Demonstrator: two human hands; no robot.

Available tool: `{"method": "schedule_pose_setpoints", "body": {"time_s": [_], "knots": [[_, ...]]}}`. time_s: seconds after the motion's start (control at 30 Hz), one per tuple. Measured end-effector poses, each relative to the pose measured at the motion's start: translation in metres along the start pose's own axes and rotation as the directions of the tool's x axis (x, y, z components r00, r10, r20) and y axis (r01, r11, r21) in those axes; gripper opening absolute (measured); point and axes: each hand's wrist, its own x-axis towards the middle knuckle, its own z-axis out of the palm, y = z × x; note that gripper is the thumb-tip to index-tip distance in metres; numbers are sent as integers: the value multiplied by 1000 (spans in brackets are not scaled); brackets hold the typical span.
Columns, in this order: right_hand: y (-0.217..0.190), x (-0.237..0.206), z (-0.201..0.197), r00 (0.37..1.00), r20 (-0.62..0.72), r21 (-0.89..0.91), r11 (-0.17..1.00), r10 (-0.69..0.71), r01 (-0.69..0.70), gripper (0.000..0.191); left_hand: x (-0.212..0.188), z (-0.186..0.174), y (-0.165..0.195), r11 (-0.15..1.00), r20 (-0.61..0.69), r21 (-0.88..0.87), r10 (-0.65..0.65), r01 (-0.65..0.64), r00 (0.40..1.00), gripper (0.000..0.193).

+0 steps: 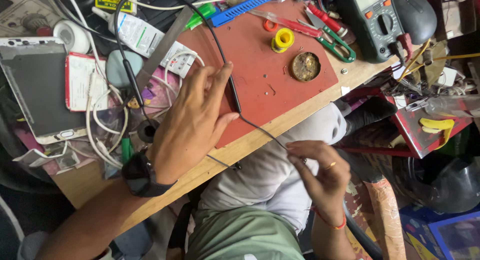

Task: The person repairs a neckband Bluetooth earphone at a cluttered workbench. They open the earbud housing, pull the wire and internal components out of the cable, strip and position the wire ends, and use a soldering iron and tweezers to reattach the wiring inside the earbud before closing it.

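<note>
The person is mid-way through handling a thin black cable (227, 65) w/ an inline stick-shaped piece, judging by how both hands work it. Left hand (192, 122) rests on the red mat (280, 75) near the bench's front edge, thumb & fingers pinching the stick part of the cable; right hand (320, 172) sits off the bench, over the lap, fingertips pinched on the cable's loose end. The cable loops up toward the back edge, past a metal ruler (162, 47) & round to a small black earpiece (147, 130). Yellow solder spool (283, 39), flux tin (305, 66), green snips (337, 42) & meter (377, 20) lie at the far right corner. Next move prob. needs a steady pinch, cable kept taut.
</note>
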Motion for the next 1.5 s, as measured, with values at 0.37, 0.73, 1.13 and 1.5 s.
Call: {"method": "schedule_pose_setpoints", "body": {"time_s": [0.37, 0.73, 1.13, 1.5], "knots": [[-20, 37, 16, 988, 118, -97, 989, -103, 115, 22, 7, -2, -7, 999, 103, 9, 39, -40, 994, 62], [-20, 68, 41, 992, 103, -176, 980, -80, 97, 18, 1, 6, -9, 999, 8, 33, 8, -8, 1000, 62], [3, 94, 74, 990, 139, -193, 980, -17, 44, 17, 5, 10, -40, 999, -10, -46, -8, 8, 1000, 63], [16, 123, 81, 959, 281, -193, 977, -30, 87, 15, 14, 14, -68, 995, 3, -104, 3, -3, 1000, 64]]}}
